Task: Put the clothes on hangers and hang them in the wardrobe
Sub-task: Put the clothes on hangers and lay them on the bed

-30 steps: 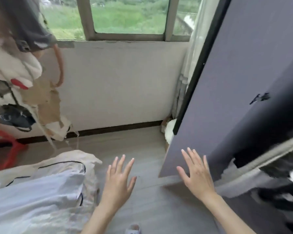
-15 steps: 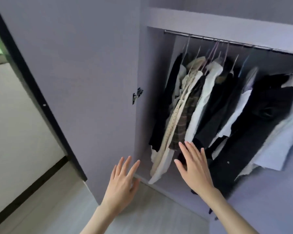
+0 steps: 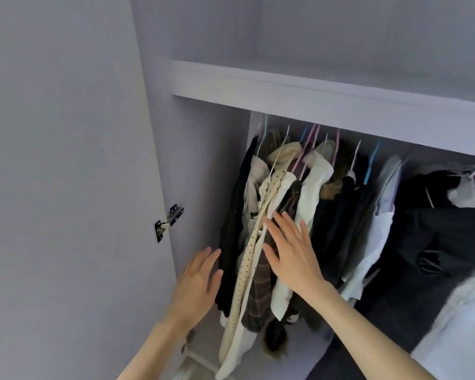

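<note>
The lilac wardrobe stands open in front of me. Inside hang several garments on pastel hangers: a cream dotted garment, a white shirt, a plaid piece and dark coats. The rail is hidden behind the shelf edge. My right hand reaches in with straight fingers that touch the clothes beside the dotted garment. My left hand hovers flat near the black garment at the wardrobe's left wall. Neither hand holds anything.
The open wardrobe door fills the left side, with a metal hinge on its edge. A shelf board runs above the hanging clothes. A strip of the wardrobe's pale floor shows below them.
The view swung from the window and bed to the wardrobe interior. Both hands moved forward and up, and the right hand now reaches the hanging clothes.
</note>
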### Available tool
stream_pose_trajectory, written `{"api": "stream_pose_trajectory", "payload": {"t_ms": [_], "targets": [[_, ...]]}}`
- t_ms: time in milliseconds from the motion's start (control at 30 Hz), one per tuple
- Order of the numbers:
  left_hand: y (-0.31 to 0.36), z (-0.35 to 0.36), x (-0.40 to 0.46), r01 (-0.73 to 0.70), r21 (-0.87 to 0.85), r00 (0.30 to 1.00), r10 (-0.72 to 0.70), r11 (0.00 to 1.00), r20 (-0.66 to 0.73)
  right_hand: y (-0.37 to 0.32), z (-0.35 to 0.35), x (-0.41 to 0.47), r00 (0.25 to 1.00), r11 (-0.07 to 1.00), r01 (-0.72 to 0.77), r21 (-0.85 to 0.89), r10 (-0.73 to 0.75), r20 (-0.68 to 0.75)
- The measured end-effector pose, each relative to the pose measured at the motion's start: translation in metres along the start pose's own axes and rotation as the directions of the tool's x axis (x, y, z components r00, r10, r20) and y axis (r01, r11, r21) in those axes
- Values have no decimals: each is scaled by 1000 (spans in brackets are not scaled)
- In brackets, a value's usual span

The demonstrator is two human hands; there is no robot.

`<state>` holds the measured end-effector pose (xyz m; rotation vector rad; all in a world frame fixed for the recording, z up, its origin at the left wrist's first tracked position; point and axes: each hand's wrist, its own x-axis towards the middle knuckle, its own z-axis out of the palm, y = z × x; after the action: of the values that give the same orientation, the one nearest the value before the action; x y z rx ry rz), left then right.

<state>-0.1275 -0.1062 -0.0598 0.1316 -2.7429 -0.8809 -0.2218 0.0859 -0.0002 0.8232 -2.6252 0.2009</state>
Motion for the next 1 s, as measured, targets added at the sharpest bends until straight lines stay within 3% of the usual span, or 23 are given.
{"api": "stream_pose_trajectory", "payload": {"t_ms": [100,200,333,600,833,1000], "targets": [[25,-8,52,-28,-43,996,24,999,-87,19,-5,48,999,999,44,-3,-44,-7],[44,-16,101,-50,-77,985,36,996,-166,34,-9,95,991,996,87,-1,-87,103],[62,-24,159,2,-79,986,-15,997,-165,48,2,129,983,993,83,-82,-68,173],[70,-33,221,96,198,991,-76,975,-107,67,25,110,1000,992,21,-121,-22,-6],[60,-49,240,115,-192,964,-156,975,-216,66,28,112,999,996,20,-82,-24,-38],[55,-57,229,90,-210,963,-139,974,-230,65,34,115,997,998,33,-49,-36,-66]]}}
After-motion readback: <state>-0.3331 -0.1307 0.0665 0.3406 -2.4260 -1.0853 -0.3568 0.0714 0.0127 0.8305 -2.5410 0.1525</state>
